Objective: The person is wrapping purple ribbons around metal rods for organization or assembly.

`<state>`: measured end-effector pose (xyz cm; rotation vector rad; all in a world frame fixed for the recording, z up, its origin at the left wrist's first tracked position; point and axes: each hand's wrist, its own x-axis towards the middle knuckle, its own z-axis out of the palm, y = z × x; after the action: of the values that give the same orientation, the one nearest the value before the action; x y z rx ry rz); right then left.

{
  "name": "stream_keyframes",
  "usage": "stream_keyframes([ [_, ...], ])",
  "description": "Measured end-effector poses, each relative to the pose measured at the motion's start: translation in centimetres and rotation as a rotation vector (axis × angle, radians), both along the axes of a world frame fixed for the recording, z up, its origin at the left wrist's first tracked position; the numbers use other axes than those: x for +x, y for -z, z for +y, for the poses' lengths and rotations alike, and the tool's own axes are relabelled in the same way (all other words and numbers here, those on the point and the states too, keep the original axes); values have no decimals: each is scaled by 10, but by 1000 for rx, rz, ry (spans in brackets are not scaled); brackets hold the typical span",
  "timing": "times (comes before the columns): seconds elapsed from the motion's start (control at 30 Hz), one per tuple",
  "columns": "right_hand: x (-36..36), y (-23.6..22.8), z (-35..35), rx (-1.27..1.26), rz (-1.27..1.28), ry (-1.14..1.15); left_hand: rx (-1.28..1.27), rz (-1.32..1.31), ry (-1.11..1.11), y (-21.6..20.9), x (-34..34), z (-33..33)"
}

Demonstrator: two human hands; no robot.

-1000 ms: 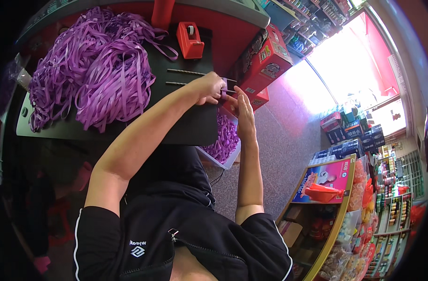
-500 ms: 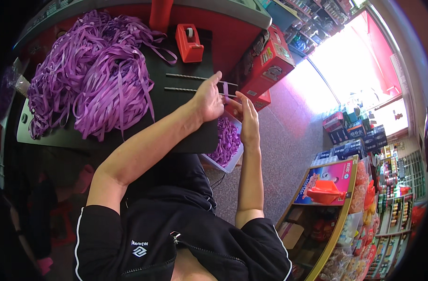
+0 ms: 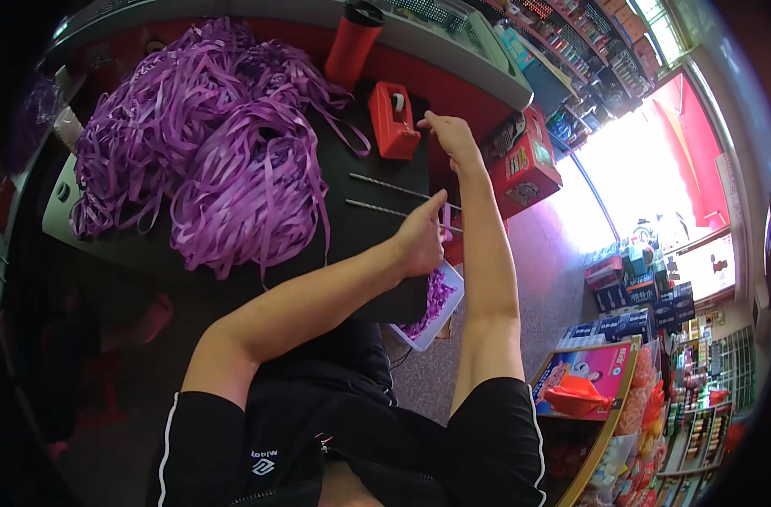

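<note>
Two thin twisted metal rods [image 3: 389, 209] jut rightward from the dark tabletop, side by side. A purple ribbon [image 3: 446, 221] loops around their right ends. My left hand [image 3: 421, 238] is closed beside the rod ends with the thumb up, and appears to grip the ribbon; its fingertips are hidden. Farther off, my right hand [image 3: 455, 142] reaches to the right side of a red tape dispenser [image 3: 394, 127], fingertips pinched together; what they hold is too small to make out. A big heap of purple ribbons [image 3: 242, 182] lies left of the rods.
Below the table edge, a pale plastic bin [image 3: 440, 325] holds many small purple ribbon pieces. A red tumbler [image 3: 352, 46] stands behind the dispenser. Red boxes [image 3: 521, 173] are beyond my right hand. A display case [image 3: 601, 431] with goods stands at the right.
My right hand has left the ribbon on the rods and moved away to beside the tape dispenser. My left hand stays at the rod ends. The whole view has shifted.
</note>
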<state>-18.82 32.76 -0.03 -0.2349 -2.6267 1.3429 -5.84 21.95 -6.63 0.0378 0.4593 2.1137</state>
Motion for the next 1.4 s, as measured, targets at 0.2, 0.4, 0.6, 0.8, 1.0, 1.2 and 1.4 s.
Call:
stream_keyframes([
  [0.2, -37, 16, -2, -215, -154, -163, 120, 104, 19, -11, 7, -5],
  [0.4, -22, -15, -8, -395, -217, 20, 46, 88, -37, 3, -1, 3],
  [0.6, 8, -8, 0, -379, -302, -25, 81, 106, -47, -4, 2, 0],
  [0.8, 20, 19, 7, -487, -296, -53, 125, 141, -45, -18, 10, -12],
  [1.0, 26, 24, -5, -432, -222, -74, 176, 55, -51, -17, 6, -14],
  [1.2, 29, 35, -8, -451, -137, -1, 213, -28, -39, -20, 7, -13],
  [1.4, 29, 34, -19, -337, -63, 11, 251, 2, -70, -8, 2, -9],
])
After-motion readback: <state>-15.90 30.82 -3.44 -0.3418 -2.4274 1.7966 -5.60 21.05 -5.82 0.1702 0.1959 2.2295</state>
